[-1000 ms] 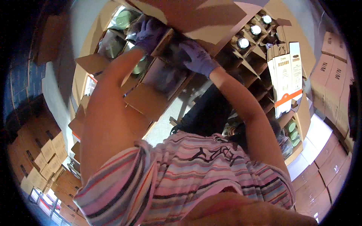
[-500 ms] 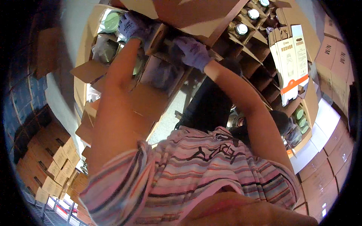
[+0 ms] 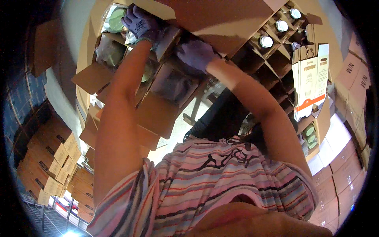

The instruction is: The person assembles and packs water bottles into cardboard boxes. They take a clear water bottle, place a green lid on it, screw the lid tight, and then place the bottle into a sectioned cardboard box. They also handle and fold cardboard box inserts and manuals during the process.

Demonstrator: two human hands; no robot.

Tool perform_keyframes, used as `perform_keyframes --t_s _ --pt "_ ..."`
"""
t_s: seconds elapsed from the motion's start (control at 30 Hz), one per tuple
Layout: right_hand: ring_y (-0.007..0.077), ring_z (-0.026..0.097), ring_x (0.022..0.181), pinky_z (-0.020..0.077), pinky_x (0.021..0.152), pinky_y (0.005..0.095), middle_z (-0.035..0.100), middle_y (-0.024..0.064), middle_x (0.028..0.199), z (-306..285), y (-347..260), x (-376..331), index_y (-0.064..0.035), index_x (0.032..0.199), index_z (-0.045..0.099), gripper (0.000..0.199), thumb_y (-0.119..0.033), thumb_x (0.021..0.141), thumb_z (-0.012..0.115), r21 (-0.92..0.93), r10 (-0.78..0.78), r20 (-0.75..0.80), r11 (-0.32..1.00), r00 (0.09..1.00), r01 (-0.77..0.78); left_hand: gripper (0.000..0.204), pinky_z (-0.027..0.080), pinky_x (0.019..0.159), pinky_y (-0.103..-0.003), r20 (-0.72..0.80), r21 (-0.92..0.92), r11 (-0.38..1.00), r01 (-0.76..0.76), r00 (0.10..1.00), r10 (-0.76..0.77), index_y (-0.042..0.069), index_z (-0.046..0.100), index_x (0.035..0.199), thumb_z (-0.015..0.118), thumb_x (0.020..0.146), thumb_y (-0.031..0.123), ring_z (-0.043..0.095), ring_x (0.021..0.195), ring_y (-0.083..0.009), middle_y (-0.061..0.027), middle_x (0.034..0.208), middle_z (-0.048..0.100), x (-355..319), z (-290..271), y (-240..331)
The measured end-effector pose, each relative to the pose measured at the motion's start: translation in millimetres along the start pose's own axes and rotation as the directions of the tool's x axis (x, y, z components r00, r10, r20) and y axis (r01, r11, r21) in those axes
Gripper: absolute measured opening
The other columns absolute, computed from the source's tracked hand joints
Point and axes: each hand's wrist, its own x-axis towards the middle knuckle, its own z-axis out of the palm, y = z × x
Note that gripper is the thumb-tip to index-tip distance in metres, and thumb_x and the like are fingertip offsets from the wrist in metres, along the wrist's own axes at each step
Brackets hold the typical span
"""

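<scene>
Both of my hands wear purple-grey gloves and reach into an open brown carton (image 3: pixel 83 71). My left hand (image 3: pixel 141 24) lies over the carton's far end, its fingers bent and slightly apart, beside a bagged item with a round green top (image 3: pixel 117 20). To its right, my right hand (image 3: pixel 196 54) dips into the shadowed side of the carton; its fingertips are hidden. A cardboard divider (image 3: pixel 170 44) stands between the two hands. Nearer to me sit a dark plastic-wrapped item (image 3: pixel 173 83) and another clear-bagged item (image 3: pixel 111 51).
At the right stands another carton with cardboard compartments (image 3: pixel 278 63) and several white-capped bottles (image 3: pixel 281 26). Flattened white-and-orange boxes (image 3: pixel 311 81) lean there. A raised brown flap (image 3: pixel 225 19) rises between the cartons. Stacked cartons (image 3: pixel 335 177) line the right; more boxes (image 3: pixel 49 158) stand left.
My right hand has shifted slightly left and lower into the carton. My left hand stays near the far end. The surroundings have shifted a little in view.
</scene>
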Motion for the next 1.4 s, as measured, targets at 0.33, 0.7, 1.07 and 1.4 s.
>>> perform_keyframes --t_s 0.33,0.7,1.07,1.4 --pt "0.0308 0.065 0.098 0.0524 0.083 0.0413 0.067 0.0129 0.112 51.4 14.6 94.8 -0.0129 0.107 0.069 0.034 -0.035 0.086 0.054 -0.114 -0.109 -0.084 0.989 0.991 0.099 0.066 0.020 0.108 -0.055 0.040 -0.085 0.968 0.236 0.972 -0.233 0.003 0.033 0.135 0.057 0.084 0.038 0.033 0.126 -0.0415 -0.0225 0.137 0.037 -35.3 -5.8 10.5" --pt "0.0304 0.062 0.105 0.0545 0.077 0.0411 0.065 0.0107 0.113 -25.3 -8.3 16.9 -0.0095 0.112 0.063 0.036 -0.031 0.084 0.060 -0.287 -0.129 -0.081 0.953 0.988 0.101 0.068 0.019 0.107 -0.053 0.032 -0.066 0.990 0.128 0.992 -0.126 0.008 0.037 0.134 0.059 0.082 0.048 0.034 0.126 -0.0358 -0.0195 0.134 0.041 -13.9 22.6 -7.8" --pt "0.0316 0.063 0.089 0.0524 0.071 0.0424 0.064 0.0148 0.102 -160.5 -4.0 -380.8 -0.0058 0.103 0.063 0.037 -0.034 0.079 0.063 -0.432 -0.350 -0.301 0.879 0.887 0.201 0.086 0.027 0.107 -0.052 0.536 -0.652 0.708 0.271 0.825 0.178 0.007 0.029 0.144 0.067 0.078 0.048 0.032 0.130 -0.0407 -0.0236 0.142 0.035 -16.4 -76.8 84.7" --pt "0.0291 0.053 0.111 0.0449 0.093 0.0425 0.053 0.0122 0.117 -50.9 -17.5 -549.2 -0.0041 0.106 0.064 0.050 -0.031 0.066 0.072 -0.423 -0.348 -0.740 0.906 0.575 0.005 0.037 0.048 0.071 -0.041 -0.057 -0.933 0.172 -0.316 0.602 0.797 0.004 0.064 0.093 0.078 0.065 0.023 0.059 0.082 -0.0341 -0.0156 0.089 0.059 -126.3 -391.8 268.7"
